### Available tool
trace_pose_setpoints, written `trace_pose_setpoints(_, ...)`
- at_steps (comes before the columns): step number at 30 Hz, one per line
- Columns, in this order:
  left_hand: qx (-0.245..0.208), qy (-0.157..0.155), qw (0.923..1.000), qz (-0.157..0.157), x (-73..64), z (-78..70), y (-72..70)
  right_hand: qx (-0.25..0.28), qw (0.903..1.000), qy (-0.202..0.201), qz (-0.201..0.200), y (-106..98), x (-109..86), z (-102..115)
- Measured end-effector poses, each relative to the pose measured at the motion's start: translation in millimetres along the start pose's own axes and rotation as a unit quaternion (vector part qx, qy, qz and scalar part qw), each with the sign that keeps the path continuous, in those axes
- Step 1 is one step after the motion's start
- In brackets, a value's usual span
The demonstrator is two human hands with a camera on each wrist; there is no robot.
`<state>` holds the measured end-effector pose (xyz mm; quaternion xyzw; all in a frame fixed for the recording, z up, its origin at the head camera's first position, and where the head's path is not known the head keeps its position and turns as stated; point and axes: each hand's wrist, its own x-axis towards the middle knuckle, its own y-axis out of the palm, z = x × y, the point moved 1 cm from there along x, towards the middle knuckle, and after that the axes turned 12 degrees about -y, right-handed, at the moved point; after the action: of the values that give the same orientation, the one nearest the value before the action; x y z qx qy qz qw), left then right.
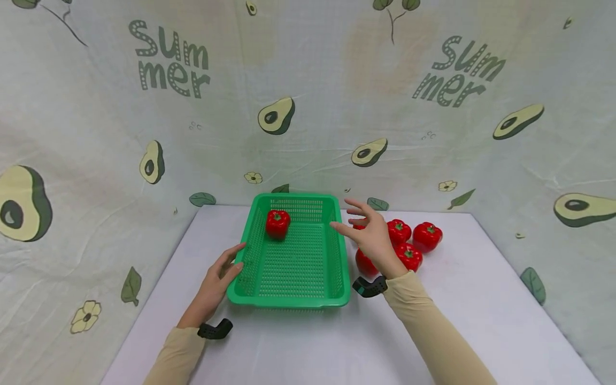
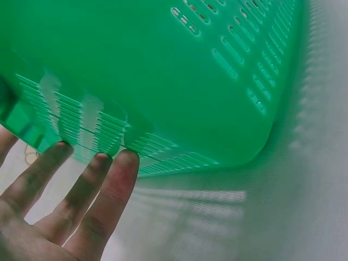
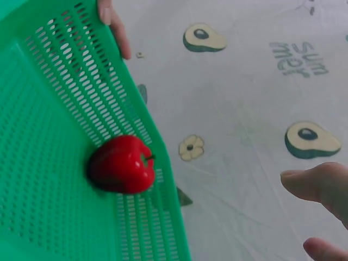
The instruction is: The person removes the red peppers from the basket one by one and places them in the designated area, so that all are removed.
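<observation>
A green plastic basket holds one red bell pepper near its back left corner. My left hand grips the basket's left side, with the thumb at the rim and the other fingertips against the outer slotted wall. Over the basket's right rim is my right hand, its fingers spread and nothing held. Several more red bell peppers lie in a group to the right of the basket, partly hidden behind my right hand and wrist.
The white tabletop extends around the basket. Behind it and at both sides hangs a pale cloth printed with avocados, leaves and lettering. Each wrist wears a black band, below long beige sleeves.
</observation>
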<state>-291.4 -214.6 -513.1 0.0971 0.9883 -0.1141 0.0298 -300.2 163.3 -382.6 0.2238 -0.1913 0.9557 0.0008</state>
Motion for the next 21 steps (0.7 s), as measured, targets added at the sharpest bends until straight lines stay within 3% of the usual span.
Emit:
trace_pose_setpoints(4,0.003,-0.001,1.0,0.001,-2.0,0.0,-2.1,0.06,0.9979,0.003,0.025,18,13.6,3)
trace_pose_setpoints(8,0.001,-0.002,1.0,-0.001,-2.1,-0.2,-3.5,0.137,0.9893,0.023,0.042,35,25.5,3)
trace_pose_setpoints(21,-0.002,-0.011,0.9999,0.005,0.5,-0.6,-1.1,0.176,0.982,0.041,0.053,72,54.7,-11)
